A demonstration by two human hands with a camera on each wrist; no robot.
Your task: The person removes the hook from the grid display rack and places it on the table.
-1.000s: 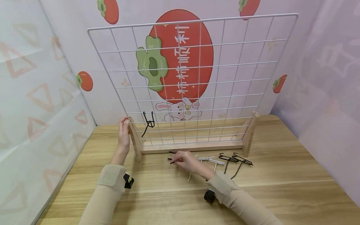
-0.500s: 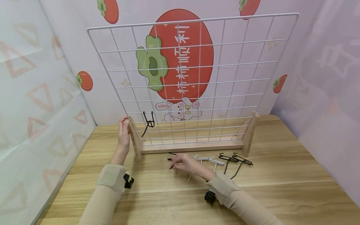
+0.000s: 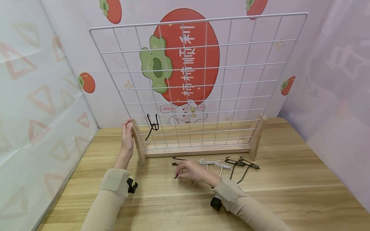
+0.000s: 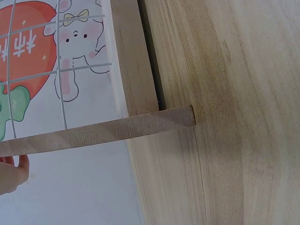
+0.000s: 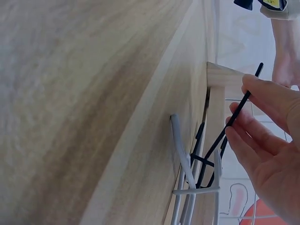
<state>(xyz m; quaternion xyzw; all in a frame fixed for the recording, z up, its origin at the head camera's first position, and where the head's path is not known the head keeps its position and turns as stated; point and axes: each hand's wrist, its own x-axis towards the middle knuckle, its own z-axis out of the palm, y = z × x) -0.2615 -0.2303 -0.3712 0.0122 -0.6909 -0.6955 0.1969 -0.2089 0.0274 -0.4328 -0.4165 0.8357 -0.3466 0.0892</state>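
Observation:
My right hand (image 3: 192,171) pinches the rod of a black wire display hook (image 5: 216,143) between thumb and fingers, just over the table. The hook's two-pronged end points toward the rack in the head view; fingers hide its middle. My left hand (image 3: 127,138) holds the upper end of the left wooden leg (image 3: 138,142) of a white wire grid rack (image 3: 196,67). Only its fingertips show in the left wrist view, against the leg's edge. Another black hook (image 3: 153,126) hangs low on the grid's left side.
White hooks (image 3: 222,166) and black hooks (image 3: 250,165) lie right of my right hand, in front of the wooden base bar (image 3: 199,150). One white hook (image 5: 178,140) lies partly under that hand. A printed backdrop (image 3: 248,96) stands behind the rack.
The right hand has shifted slightly toward me, and the rod's tip has lowered with it. My left hand stays on the wooden leg.

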